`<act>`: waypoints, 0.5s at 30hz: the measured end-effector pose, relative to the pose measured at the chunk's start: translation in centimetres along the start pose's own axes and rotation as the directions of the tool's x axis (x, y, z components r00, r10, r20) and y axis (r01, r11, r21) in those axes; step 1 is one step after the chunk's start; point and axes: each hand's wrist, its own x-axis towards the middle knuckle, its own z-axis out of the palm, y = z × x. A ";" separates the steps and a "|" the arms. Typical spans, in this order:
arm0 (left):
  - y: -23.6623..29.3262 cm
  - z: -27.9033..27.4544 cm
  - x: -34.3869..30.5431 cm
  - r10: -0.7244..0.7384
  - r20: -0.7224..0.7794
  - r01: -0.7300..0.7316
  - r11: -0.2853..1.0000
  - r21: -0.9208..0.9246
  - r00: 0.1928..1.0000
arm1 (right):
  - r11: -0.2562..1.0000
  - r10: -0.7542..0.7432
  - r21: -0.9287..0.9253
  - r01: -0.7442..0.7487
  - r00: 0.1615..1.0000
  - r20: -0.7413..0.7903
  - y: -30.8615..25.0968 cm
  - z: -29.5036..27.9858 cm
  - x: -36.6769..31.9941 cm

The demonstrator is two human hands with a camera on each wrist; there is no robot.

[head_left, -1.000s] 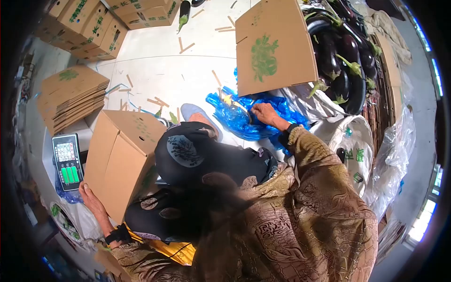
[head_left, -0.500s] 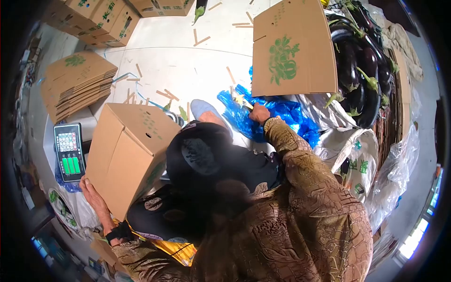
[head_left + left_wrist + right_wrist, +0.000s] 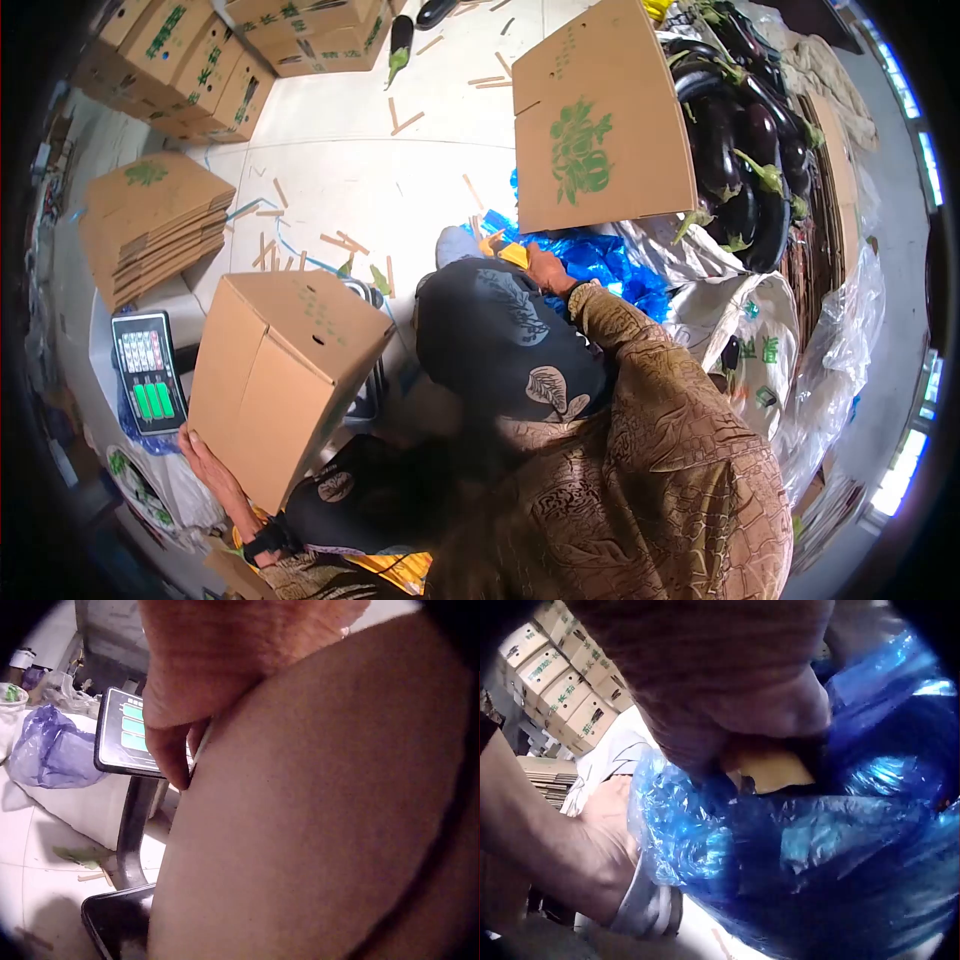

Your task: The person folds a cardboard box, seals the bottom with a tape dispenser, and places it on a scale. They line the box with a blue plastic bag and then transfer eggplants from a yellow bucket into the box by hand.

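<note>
My left hand (image 3: 210, 465) grips the lower left edge of a cardboard box (image 3: 270, 370), which leans by my lap. In the left wrist view its fingers (image 3: 171, 754) hook over the cardboard edge. My right hand (image 3: 547, 270) reaches down to the crumpled blue plastic (image 3: 600, 258) on the floor. Its fingers curl over a yellow-tan, straight-edged object (image 3: 771, 769) lying among the plastic; I cannot tell its kind. The hand covers much of that object. A dark patterned trouser knee (image 3: 490, 310) stands between both hands.
An upright cardboard box (image 3: 600, 120) stands beyond the right hand, beside piled eggplants (image 3: 735, 150). A scale display (image 3: 148, 370) and flattened cartons (image 3: 165, 220) are left. Packed boxes (image 3: 200, 75) stand at the back. Loose cardboard strips (image 3: 345, 242) litter the floor.
My right hand has moved onto the yellow-tan object. The knee has swung right, across part of the blue plastic and the shoe. My left hand keeps its place on the box.
</note>
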 end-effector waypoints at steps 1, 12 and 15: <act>0.1 0.2 -0.1 0.010 0.011 -0.010 1.000 -0.002 1.000 | 1.000 0.000 0.020 -0.001 0.999 0.041 0.1 -0.1 0.0; 0.8 0.2 -0.4 -0.076 -0.026 0.077 0.997 0.028 0.997 | 0.957 -0.168 0.183 0.225 0.944 -0.286 -2.9 -9.1 -4.5; -0.3 -0.2 0.2 -0.011 -0.009 0.011 0.999 0.052 1.000 | 0.972 -0.204 0.065 0.228 0.945 -0.255 -4.6 -12.1 -5.7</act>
